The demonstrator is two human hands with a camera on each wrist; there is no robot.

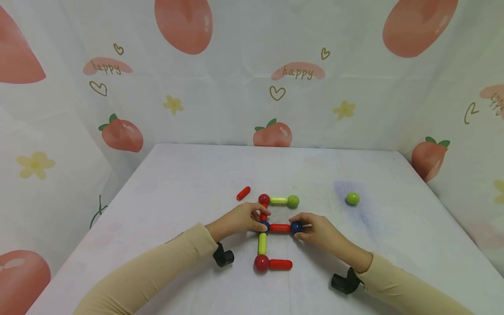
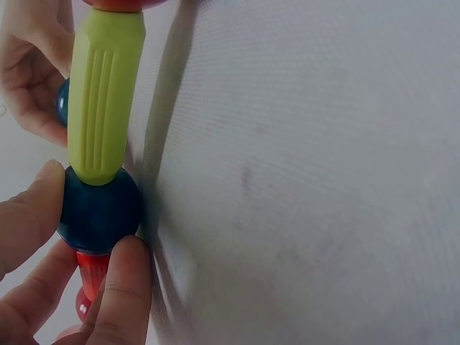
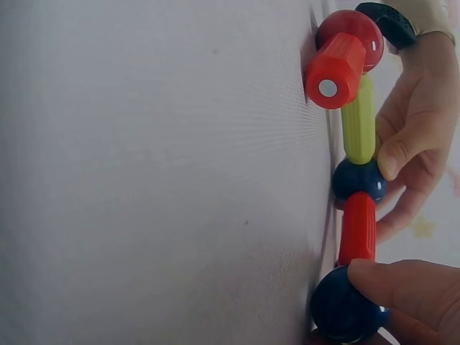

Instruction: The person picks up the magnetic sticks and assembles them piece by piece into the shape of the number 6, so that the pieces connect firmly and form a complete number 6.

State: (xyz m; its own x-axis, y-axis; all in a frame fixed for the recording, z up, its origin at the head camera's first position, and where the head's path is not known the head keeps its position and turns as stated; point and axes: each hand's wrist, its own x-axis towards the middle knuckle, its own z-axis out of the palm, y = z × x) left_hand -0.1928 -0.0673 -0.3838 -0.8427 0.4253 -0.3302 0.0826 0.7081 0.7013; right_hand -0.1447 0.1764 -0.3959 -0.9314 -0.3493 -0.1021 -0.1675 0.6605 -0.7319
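My left hand (image 1: 240, 217) pinches the middle blue ball (image 2: 100, 212) of a magnetic stick-and-ball figure between thumb and fingers. The other blue ball (image 3: 346, 305) is held by my right hand (image 1: 320, 232), thumb on its side. Between the two balls runs a red stick (image 1: 280, 228). From the middle ball a yellow-green stick (image 1: 262, 244) leads to the near red ball (image 1: 261, 263), which carries another red stick (image 1: 281, 264) pointing right. Partly behind the left fingers, a further red stick reaches the far red ball (image 1: 264, 199); a yellow-green stick (image 1: 278, 201) joins that to a green ball (image 1: 293, 201).
A loose red stick (image 1: 243, 193) lies just beyond the figure on the left. Off to the right, a loose green ball (image 1: 352, 198) sits on the white table (image 1: 189, 175). Black wrist cameras (image 1: 223, 256) hang below both wrists. A printed cloth backs the table.
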